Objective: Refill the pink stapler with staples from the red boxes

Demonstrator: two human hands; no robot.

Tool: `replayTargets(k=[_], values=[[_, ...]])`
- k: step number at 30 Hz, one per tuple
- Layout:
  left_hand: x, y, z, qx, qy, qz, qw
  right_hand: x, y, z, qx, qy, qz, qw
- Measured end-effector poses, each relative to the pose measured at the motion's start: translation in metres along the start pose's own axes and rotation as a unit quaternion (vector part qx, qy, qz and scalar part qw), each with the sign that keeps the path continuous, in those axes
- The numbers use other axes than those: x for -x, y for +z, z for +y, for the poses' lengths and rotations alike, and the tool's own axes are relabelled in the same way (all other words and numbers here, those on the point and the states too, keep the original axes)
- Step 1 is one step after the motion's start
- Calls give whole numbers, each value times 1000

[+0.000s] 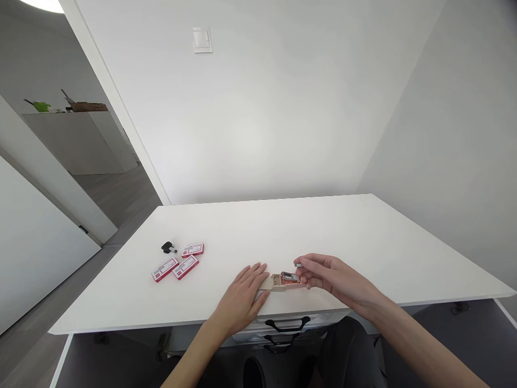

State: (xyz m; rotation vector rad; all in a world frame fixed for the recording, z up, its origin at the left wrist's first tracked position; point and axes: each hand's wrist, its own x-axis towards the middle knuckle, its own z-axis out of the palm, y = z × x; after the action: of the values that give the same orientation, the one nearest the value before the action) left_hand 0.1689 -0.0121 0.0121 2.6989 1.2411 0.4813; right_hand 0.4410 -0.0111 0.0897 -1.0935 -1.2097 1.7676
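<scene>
A stapler in pale beige and pink lies opened out near the table's front edge, its metal inner part showing. My left hand rests flat on the stapler's left end with the fingers stretched out. Between the thumb and fingertips of my right hand is a short grey strip of staples, held just above the stapler's right end. The lower fingers of that hand are close to this end and partly cover it; whether they touch it I cannot tell.
On the left of the white table lie red-and-white small boxes and a black staple remover. Drawers with black handles sit below the front edge. A wall with a switch rises behind; a doorway opens at left.
</scene>
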Motion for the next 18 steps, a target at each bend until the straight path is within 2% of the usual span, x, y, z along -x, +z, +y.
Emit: replayTargets(k=[4, 7, 15, 18], values=[[0, 1, -1, 0, 6, 9, 1000, -3, -2, 1, 138, -45, 33, 989], [0, 2, -1, -2, 5, 10, 1000, -4, -3, 3, 177, -53, 42, 982], [0, 2, -2, -2, 2, 7, 1000, -3, 0, 6, 104, -19, 50, 993], [0, 3, -3, -1, 3, 13, 1000, -4, -1, 6, 76, -26, 59, 995]])
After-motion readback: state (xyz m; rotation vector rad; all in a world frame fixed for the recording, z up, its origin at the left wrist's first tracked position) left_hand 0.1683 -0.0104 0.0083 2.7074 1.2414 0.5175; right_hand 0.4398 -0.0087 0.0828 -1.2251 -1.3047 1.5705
